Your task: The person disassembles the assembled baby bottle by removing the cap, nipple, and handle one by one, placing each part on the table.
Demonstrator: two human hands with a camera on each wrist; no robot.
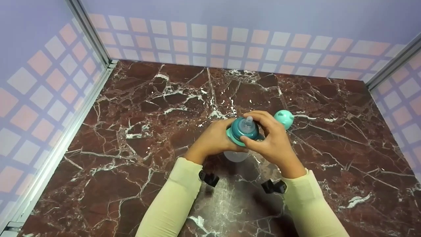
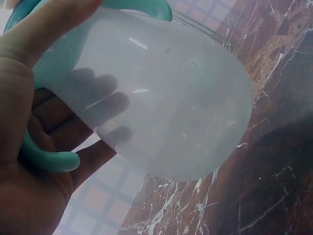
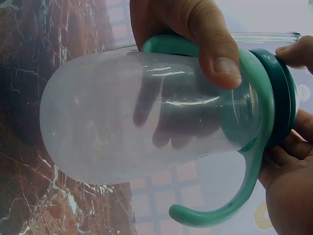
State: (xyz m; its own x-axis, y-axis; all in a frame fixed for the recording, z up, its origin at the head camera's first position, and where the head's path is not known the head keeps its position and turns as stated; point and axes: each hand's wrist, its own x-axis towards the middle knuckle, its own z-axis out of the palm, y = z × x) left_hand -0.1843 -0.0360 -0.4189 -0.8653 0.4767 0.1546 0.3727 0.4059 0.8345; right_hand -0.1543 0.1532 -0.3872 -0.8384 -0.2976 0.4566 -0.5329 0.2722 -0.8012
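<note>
A clear baby bottle point(image 3: 112, 117) with two green handles point(image 3: 215, 219) is held above the table. My left hand point(image 1: 217, 136) grips the bottle body, its thumb on the near side and its fingers seen through the clear wall in both wrist views. The dark teal collar point(image 3: 281, 93) sits at the bottle's top, with a clear teat point(image 1: 248, 121) standing up from it. My right hand point(image 1: 273, 140) holds this collar between thumb and fingers. In the head view, the hands hide most of the bottle body.
A mint green rounded cap point(image 1: 284, 119) with small ear-like bumps lies on the table just beyond the right hand. The dark red marbled tabletop point(image 1: 131, 177) is bounded by tile-patterned panels point(image 1: 210, 42) at the back and both sides.
</note>
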